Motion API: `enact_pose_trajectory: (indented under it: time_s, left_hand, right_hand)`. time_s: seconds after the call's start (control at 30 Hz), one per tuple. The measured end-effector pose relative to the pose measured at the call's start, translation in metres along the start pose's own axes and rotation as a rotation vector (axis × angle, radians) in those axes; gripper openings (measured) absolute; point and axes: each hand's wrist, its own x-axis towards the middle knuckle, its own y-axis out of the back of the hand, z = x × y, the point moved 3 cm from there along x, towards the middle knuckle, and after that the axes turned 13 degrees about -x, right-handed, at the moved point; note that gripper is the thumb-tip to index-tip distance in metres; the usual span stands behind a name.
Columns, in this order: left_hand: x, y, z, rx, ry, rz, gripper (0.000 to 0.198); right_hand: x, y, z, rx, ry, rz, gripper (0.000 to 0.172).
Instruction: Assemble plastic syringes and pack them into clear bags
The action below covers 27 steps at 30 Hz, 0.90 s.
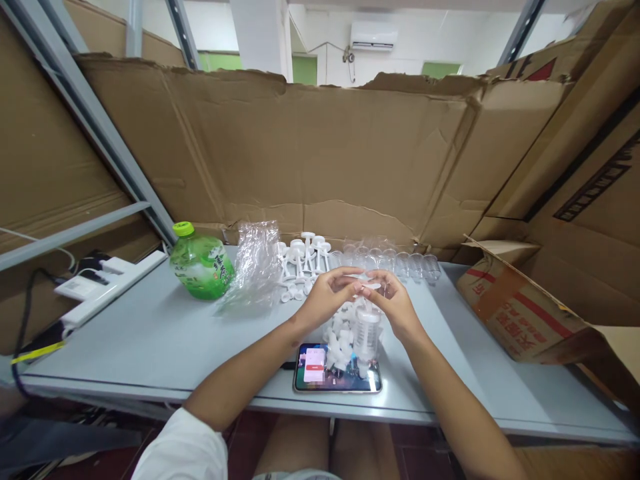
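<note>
My left hand (331, 293) and my right hand (393, 297) meet at the middle of the table, fingertips curled towards each other. Between them they pinch a clear and white round plastic piece (371, 286), partly covered by the fingers. Just below stands a clear ribbed plastic cylinder (367, 333) with white inside; whether it joins the held piece I cannot tell. Beside it lies a heap of small white plastic parts (341, 337). White plunger-like pieces (300, 257) with round ends are piled behind my left hand. A row of clear ribbed cups (415, 265) lies behind my right hand.
A phone with a lit screen (315, 380) lies at the table's front edge. To the left are a green drink bottle (203, 267), a crumpled clear plastic bag (255, 263) and a white power strip (113, 293). An open cardboard box (520, 307) is at the right; cardboard walls (310, 153) enclose the back.
</note>
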Motion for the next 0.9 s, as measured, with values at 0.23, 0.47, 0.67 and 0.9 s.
enact_pose_trajectory:
  time_s: [0.23, 0.47, 0.67, 0.9]
  left_hand:
    - [-0.001, 0.008, 0.0, -0.08, 0.057, -0.001, 0.039]
    - [-0.002, 0.017, -0.008, -0.113, 0.091, 0.044, 0.037]
    - [-0.002, 0.025, -0.009, -0.13, 0.121, 0.011, 0.041]
    - [0.006, 0.042, -0.009, 0.244, -0.057, -0.025, 0.03]
  right_hand:
    - [-0.002, 0.002, 0.003, 0.09, -0.09, -0.073, 0.031]
    - [-0.001, 0.002, 0.008, 0.082, -0.112, -0.007, 0.026]
    - [0.0, 0.007, 0.014, 0.077, -0.098, -0.104, 0.026]
    - [0.012, 0.023, 0.024, -0.115, 0.03, -0.022, 0.025]
